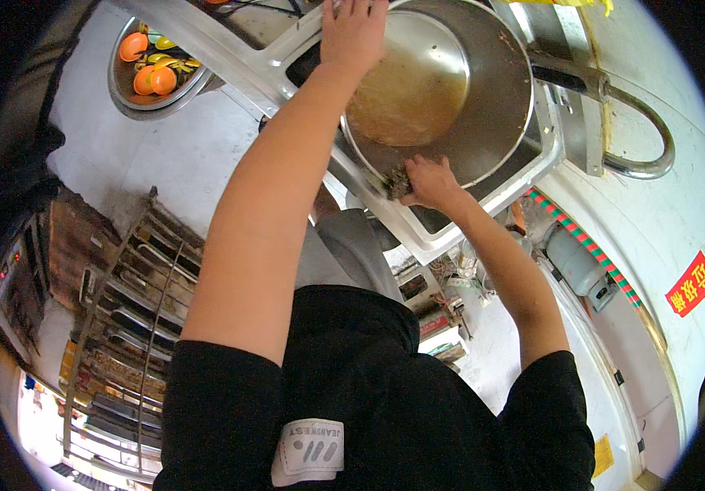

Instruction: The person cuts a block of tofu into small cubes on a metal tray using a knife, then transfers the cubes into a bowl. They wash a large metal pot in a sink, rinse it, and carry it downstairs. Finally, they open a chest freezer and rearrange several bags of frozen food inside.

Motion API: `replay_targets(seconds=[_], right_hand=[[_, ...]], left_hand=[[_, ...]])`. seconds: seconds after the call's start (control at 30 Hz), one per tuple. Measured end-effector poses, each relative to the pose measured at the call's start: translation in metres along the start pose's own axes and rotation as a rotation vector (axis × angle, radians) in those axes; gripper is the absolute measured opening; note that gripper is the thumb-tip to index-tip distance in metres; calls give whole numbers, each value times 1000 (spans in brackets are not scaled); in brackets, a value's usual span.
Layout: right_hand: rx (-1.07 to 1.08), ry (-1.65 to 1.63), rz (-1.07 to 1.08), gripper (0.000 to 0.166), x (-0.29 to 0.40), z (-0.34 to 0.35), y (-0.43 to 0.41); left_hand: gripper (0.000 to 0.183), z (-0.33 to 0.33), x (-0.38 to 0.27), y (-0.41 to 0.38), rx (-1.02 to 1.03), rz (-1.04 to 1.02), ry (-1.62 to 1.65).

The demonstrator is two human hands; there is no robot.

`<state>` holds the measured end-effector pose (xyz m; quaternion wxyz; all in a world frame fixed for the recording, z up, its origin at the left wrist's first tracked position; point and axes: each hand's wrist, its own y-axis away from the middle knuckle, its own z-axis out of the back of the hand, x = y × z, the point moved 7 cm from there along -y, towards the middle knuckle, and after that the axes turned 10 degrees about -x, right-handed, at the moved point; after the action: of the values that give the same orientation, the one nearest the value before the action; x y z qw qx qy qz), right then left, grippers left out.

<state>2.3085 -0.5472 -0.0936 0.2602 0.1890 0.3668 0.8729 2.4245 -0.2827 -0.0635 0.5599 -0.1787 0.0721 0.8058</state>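
A large round metal pot (500, 92) sits tilted in a stainless steel sink (444, 244), with murky brownish water (411, 113) pooled in its bottom. My left hand (355, 34) grips the pot's left rim near the top of the view. Pinched in my right hand (432, 183) is a dark, matted scrubber (397, 182), possibly steel wool, pressed to the near part of the rim. My right fingers hide part of the scrubber. Brown specks cling to the pot's inner wall and rim.
A metal basin (196, 98) with orange and yellow spoons stands at left. A metal rack (144, 307) of trays is behind it. Right of the sink is a curved metal pipe (659, 110). A grey gas cylinder (579, 261) stands below a striped edge.
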Motion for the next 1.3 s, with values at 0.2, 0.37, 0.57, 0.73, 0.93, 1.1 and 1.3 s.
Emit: replay_targets(seconds=[0.2,0.37,0.57,0.73,0.93,1.1,1.3], right_hand=[[-86,515,72,45,-93,-35,35],[-202,897,108,35,-211,21,34],[-244,519,-38,48,-178,174,-27],[-241,236,-247,65,-213,63,-86],[29,-192,-611,74,-180,-178,-131],[-416,-276,-109,49,10,-86,-205],[-759,-8,-233,43,-130,25,-277]], left_hand=[[53,11,-9,0,134,33,7],[48,-9,-11,0,-37,-20,9],[39,6,-2,3,-218,-100,-84],[37,-9,-12,1,-269,-89,51],[29,-17,-22,-3,-172,-77,46],[20,-21,-24,-11,-191,-92,-55],[23,-32,-29,-16,-149,-162,-61]])
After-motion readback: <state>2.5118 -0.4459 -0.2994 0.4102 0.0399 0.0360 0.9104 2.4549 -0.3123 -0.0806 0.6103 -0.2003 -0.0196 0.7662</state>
